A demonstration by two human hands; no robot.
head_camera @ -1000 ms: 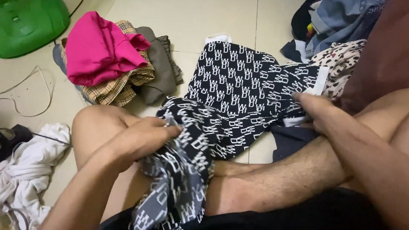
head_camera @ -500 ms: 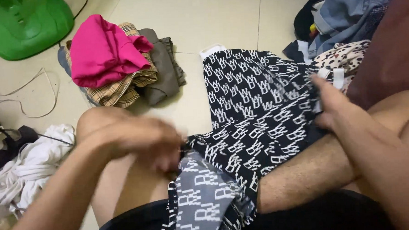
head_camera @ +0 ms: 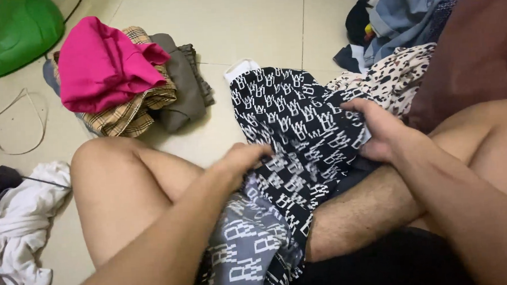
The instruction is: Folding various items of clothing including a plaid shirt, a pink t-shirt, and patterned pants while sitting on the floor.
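A black garment with a white letter pattern lies across my bent legs and spills down between my knees. My left hand grips its near fold over my left knee. My right hand pinches the garment's right edge above my right leg. The cloth is stretched between the two hands. Its lower part, greyer on the inside, hangs bunched in my lap.
A pile with a pink cloth, a plaid piece and a grey-brown piece lies on the tiled floor at back left. A green plastic object sits in the top-left corner. White cloth lies at left; denim, a spotted fabric and a maroon fabric at right.
My left hand has slid right along the garment toward my right hand. The right hand has pulled its edge inward, and the cloth now lies narrower across my legs.
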